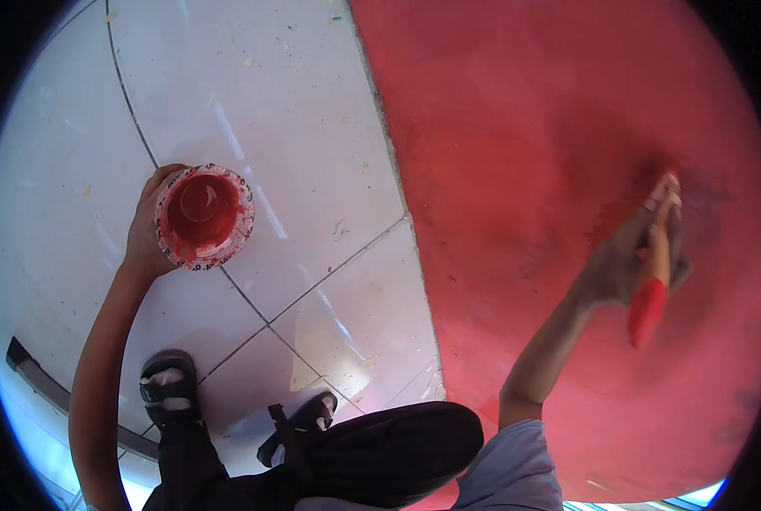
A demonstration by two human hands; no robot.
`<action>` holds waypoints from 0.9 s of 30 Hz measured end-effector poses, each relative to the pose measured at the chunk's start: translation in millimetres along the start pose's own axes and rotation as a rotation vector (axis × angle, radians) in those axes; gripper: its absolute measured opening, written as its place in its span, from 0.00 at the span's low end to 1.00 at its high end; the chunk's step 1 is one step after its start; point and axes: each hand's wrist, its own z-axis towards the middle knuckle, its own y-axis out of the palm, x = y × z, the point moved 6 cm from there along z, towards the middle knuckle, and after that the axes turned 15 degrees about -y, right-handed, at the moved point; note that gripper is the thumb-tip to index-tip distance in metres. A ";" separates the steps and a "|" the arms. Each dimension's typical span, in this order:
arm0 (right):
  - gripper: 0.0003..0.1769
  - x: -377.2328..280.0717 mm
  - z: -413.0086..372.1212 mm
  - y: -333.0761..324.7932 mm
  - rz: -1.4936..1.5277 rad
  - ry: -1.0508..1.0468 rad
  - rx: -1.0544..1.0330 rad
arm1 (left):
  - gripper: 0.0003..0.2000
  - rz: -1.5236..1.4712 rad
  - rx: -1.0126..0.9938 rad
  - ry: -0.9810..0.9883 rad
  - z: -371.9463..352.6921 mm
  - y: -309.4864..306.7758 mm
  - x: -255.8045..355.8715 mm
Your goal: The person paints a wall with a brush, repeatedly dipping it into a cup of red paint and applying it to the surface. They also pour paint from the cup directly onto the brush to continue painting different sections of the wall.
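Observation:
My left hand (146, 234) grips a small round paint cup (204, 216) smeared with red paint, held over the white floor tiles. My right hand (632, 255) is closed on a paintbrush (655, 281) with a red handle end, its bristles pressed against the red painted wall (525, 128) at the right. The brush looks blurred from motion. A darker, wetter patch of red lies around the brush tip.
White floor tiles (253, 94) with dark grout lines and small specks fill the left half. My legs in dark trousers (380, 460) and black sandals (167, 383) sit at the bottom. A dark curved strip (35, 375) lies at the lower left.

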 end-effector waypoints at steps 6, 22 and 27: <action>0.14 -107.3 -93.9 143.2 0.305 -0.234 -0.293 | 0.30 0.075 0.016 0.072 2.0 -3.7 8.0; 0.17 -63.9 -11.5 126.2 0.425 -0.137 0.004 | 0.34 0.135 0.025 0.050 3.8 -4.8 3.3; 0.18 -137.8 -63.8 195.3 0.582 -0.165 -0.307 | 0.35 0.128 0.054 0.031 2.7 -5.2 4.1</action>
